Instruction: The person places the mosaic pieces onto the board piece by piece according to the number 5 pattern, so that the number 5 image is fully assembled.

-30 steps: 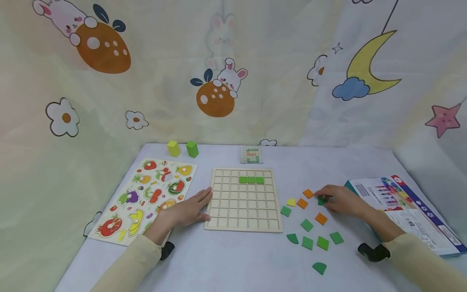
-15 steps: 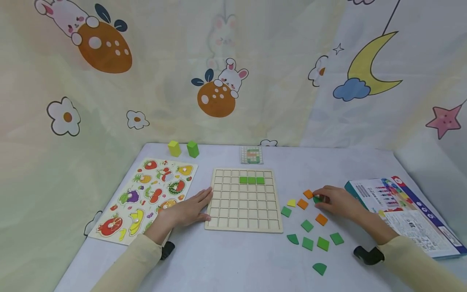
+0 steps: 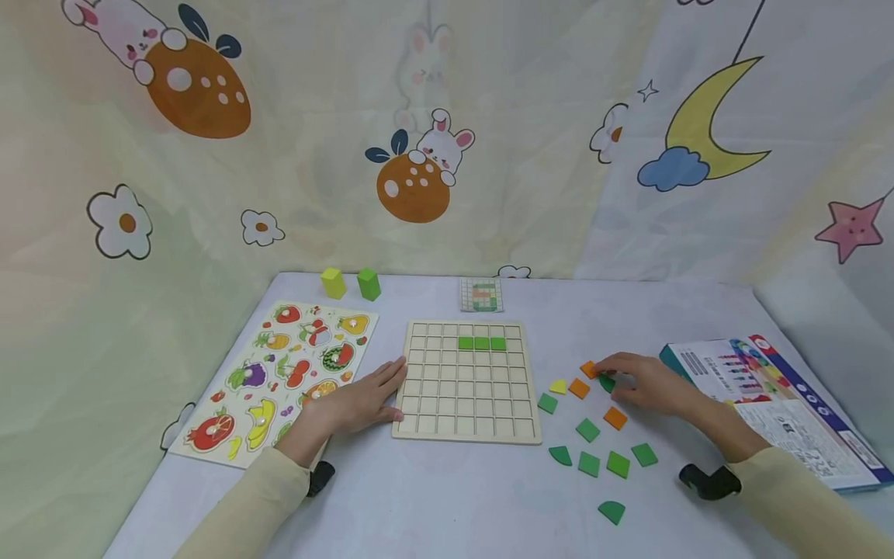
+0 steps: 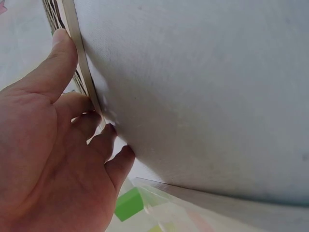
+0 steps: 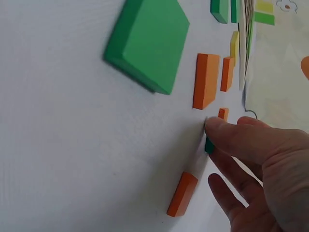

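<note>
We see a white table from above, with a wooden grid board (image 3: 466,382) at its centre and three green squares (image 3: 481,343) already seated in a row near its far edge. Our left hand (image 3: 359,403) lies flat with straight, relaxed fingers against the board's left edge, steadying it and holding nothing. Our right hand (image 3: 646,381) reaches among loose tiles to the right of the board, its thumb and fingers closing in a pinch on a small dark green tile (image 3: 607,382) that is barely off the table, or perhaps touching it. We judge the step in hand to be picking up this tile; the next move would call for lifting it clear and carrying it leftward to an open cell. An orange tile (image 3: 589,369) sits just beside the fingertips and could be nudged, with another orange tile (image 3: 615,418) and more green tiles (image 3: 618,464) nearer us. A fruit puzzle (image 3: 282,376) lies to the left, a printed box (image 3: 770,401) to the right, a pattern card (image 3: 481,296) and two blocks (image 3: 350,284) beyond.
</note>
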`<action>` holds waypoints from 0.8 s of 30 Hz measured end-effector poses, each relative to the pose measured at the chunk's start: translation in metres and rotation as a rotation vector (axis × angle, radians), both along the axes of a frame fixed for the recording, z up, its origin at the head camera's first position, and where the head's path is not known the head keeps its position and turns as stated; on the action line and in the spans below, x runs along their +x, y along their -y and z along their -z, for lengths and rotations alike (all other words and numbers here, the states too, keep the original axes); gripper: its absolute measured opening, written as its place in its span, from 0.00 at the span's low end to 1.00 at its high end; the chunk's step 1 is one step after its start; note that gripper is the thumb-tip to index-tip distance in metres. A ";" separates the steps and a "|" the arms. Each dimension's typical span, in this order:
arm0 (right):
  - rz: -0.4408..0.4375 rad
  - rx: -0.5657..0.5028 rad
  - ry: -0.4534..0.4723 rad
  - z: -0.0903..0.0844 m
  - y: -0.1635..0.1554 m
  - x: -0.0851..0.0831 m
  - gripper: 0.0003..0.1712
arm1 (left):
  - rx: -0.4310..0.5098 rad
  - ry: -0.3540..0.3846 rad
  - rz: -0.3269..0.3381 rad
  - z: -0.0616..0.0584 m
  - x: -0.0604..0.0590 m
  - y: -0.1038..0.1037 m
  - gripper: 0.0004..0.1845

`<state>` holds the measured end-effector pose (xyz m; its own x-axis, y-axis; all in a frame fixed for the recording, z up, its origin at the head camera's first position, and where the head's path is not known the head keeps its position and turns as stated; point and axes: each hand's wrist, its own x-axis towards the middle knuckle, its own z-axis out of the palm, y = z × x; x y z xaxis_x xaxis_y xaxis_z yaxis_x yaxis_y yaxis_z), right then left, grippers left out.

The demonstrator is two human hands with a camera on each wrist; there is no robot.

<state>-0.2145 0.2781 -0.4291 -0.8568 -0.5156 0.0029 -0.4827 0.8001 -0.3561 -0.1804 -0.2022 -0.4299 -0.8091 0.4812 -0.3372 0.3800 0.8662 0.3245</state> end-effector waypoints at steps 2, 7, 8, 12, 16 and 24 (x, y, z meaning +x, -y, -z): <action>-0.010 -0.009 -0.004 0.000 0.001 0.000 0.25 | 0.000 0.000 -0.001 0.000 -0.001 0.000 0.45; -0.002 -0.033 -0.019 0.004 0.001 0.000 0.25 | 0.002 0.002 -0.005 0.001 -0.002 0.000 0.45; 0.000 -0.037 -0.018 0.005 0.001 0.000 0.25 | 0.001 0.002 -0.005 0.001 -0.002 0.000 0.45; -0.006 -0.035 -0.024 0.004 0.002 0.000 0.25 | 0.001 0.000 -0.003 0.001 -0.002 0.001 0.45; -0.029 -0.030 -0.018 0.003 0.002 0.002 0.23 | 0.001 -0.003 0.008 0.002 -0.002 0.002 0.45; -0.030 -0.041 -0.007 0.006 0.002 0.003 0.21 | 0.010 0.002 0.002 0.003 -0.001 0.003 0.45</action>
